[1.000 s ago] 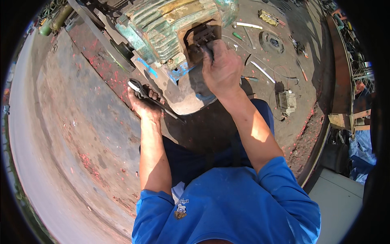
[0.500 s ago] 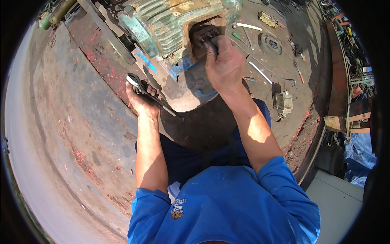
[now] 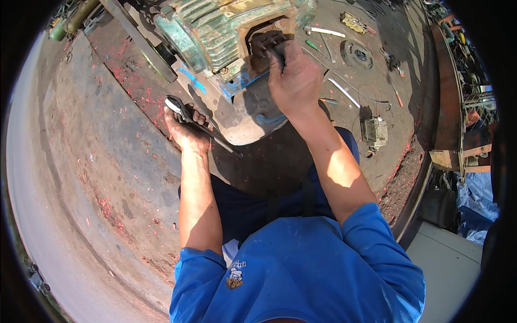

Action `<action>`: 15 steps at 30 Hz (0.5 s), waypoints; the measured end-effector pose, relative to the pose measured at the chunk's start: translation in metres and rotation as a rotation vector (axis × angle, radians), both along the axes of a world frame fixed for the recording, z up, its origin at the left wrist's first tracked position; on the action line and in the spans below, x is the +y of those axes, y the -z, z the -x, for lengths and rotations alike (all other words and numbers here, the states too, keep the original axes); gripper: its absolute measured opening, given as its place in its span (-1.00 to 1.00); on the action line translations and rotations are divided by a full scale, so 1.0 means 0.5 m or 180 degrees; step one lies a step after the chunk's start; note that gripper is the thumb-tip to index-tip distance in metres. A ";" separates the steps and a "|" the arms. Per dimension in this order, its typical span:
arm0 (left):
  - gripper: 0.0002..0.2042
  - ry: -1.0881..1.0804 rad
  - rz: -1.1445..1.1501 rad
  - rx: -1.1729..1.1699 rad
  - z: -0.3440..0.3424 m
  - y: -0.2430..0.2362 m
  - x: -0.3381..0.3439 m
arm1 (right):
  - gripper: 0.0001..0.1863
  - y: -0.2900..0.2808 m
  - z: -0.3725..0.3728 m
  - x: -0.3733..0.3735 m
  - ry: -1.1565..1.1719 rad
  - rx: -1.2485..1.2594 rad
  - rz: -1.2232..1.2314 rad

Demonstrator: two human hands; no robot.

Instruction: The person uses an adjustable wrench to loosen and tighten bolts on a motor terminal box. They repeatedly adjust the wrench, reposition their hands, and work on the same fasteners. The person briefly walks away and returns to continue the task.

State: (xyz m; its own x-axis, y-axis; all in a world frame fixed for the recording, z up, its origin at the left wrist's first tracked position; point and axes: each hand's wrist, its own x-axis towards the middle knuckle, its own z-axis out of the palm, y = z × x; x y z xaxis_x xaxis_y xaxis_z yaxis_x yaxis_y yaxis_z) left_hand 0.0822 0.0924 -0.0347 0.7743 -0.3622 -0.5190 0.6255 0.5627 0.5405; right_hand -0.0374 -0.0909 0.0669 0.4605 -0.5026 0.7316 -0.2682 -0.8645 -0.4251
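A large, worn green electric motor (image 3: 207,32) stands at the top of the view, its square terminal box open toward me. At that opening is my right hand (image 3: 296,81), thumb and fingers pinched together by the dark terminal block (image 3: 267,40). Whatever they grip is hidden. My left hand (image 3: 186,126), palm up and apart from the motor, is closed around a wrench (image 3: 218,141) with a shiny head and a long dark handle. The handle slants down to the right across my palm.
On the ground to the right lie a hammer (image 3: 327,32), a green-handled screwdriver (image 3: 312,45), a round metal part (image 3: 356,55), a pale strip (image 3: 344,92) and a small boxy metal part (image 3: 375,133). A rusty rack (image 3: 449,107) stands far right. A metal beam (image 3: 140,40) lies left of the motor.
My right hand has shifted slightly left and up with its fingers still at the terminal box. My left hand keeps the wrench almost where it was.
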 end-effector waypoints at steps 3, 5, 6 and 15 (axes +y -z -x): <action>-0.46 -0.0071 0.0020 -0.0037 0.001 0.002 -0.003 | -0.79 0.002 0.002 -0.005 -0.0112 -0.0184 0.0232; -0.47 -0.0091 0.0002 -0.0063 0.005 -0.004 -0.007 | -0.79 -0.001 0.004 -0.002 -0.0072 -0.0110 0.0058; -0.49 -0.0118 0.0027 -0.0071 0.003 -0.002 -0.007 | -0.81 -0.003 0.008 0.003 0.0004 0.0028 -0.0134; -0.57 -0.0262 0.0219 -0.0154 0.001 0.005 -0.014 | -0.79 -0.039 0.013 0.020 -0.0122 0.0059 -0.0109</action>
State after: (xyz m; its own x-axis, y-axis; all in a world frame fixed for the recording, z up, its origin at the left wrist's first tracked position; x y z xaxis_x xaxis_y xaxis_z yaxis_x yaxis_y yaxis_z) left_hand 0.0816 0.0853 -0.0371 0.8264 -0.3299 -0.4563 0.5498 0.6477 0.5274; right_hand -0.0437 -0.0807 0.0866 0.4931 -0.5091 0.7055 -0.2433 -0.8592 -0.4501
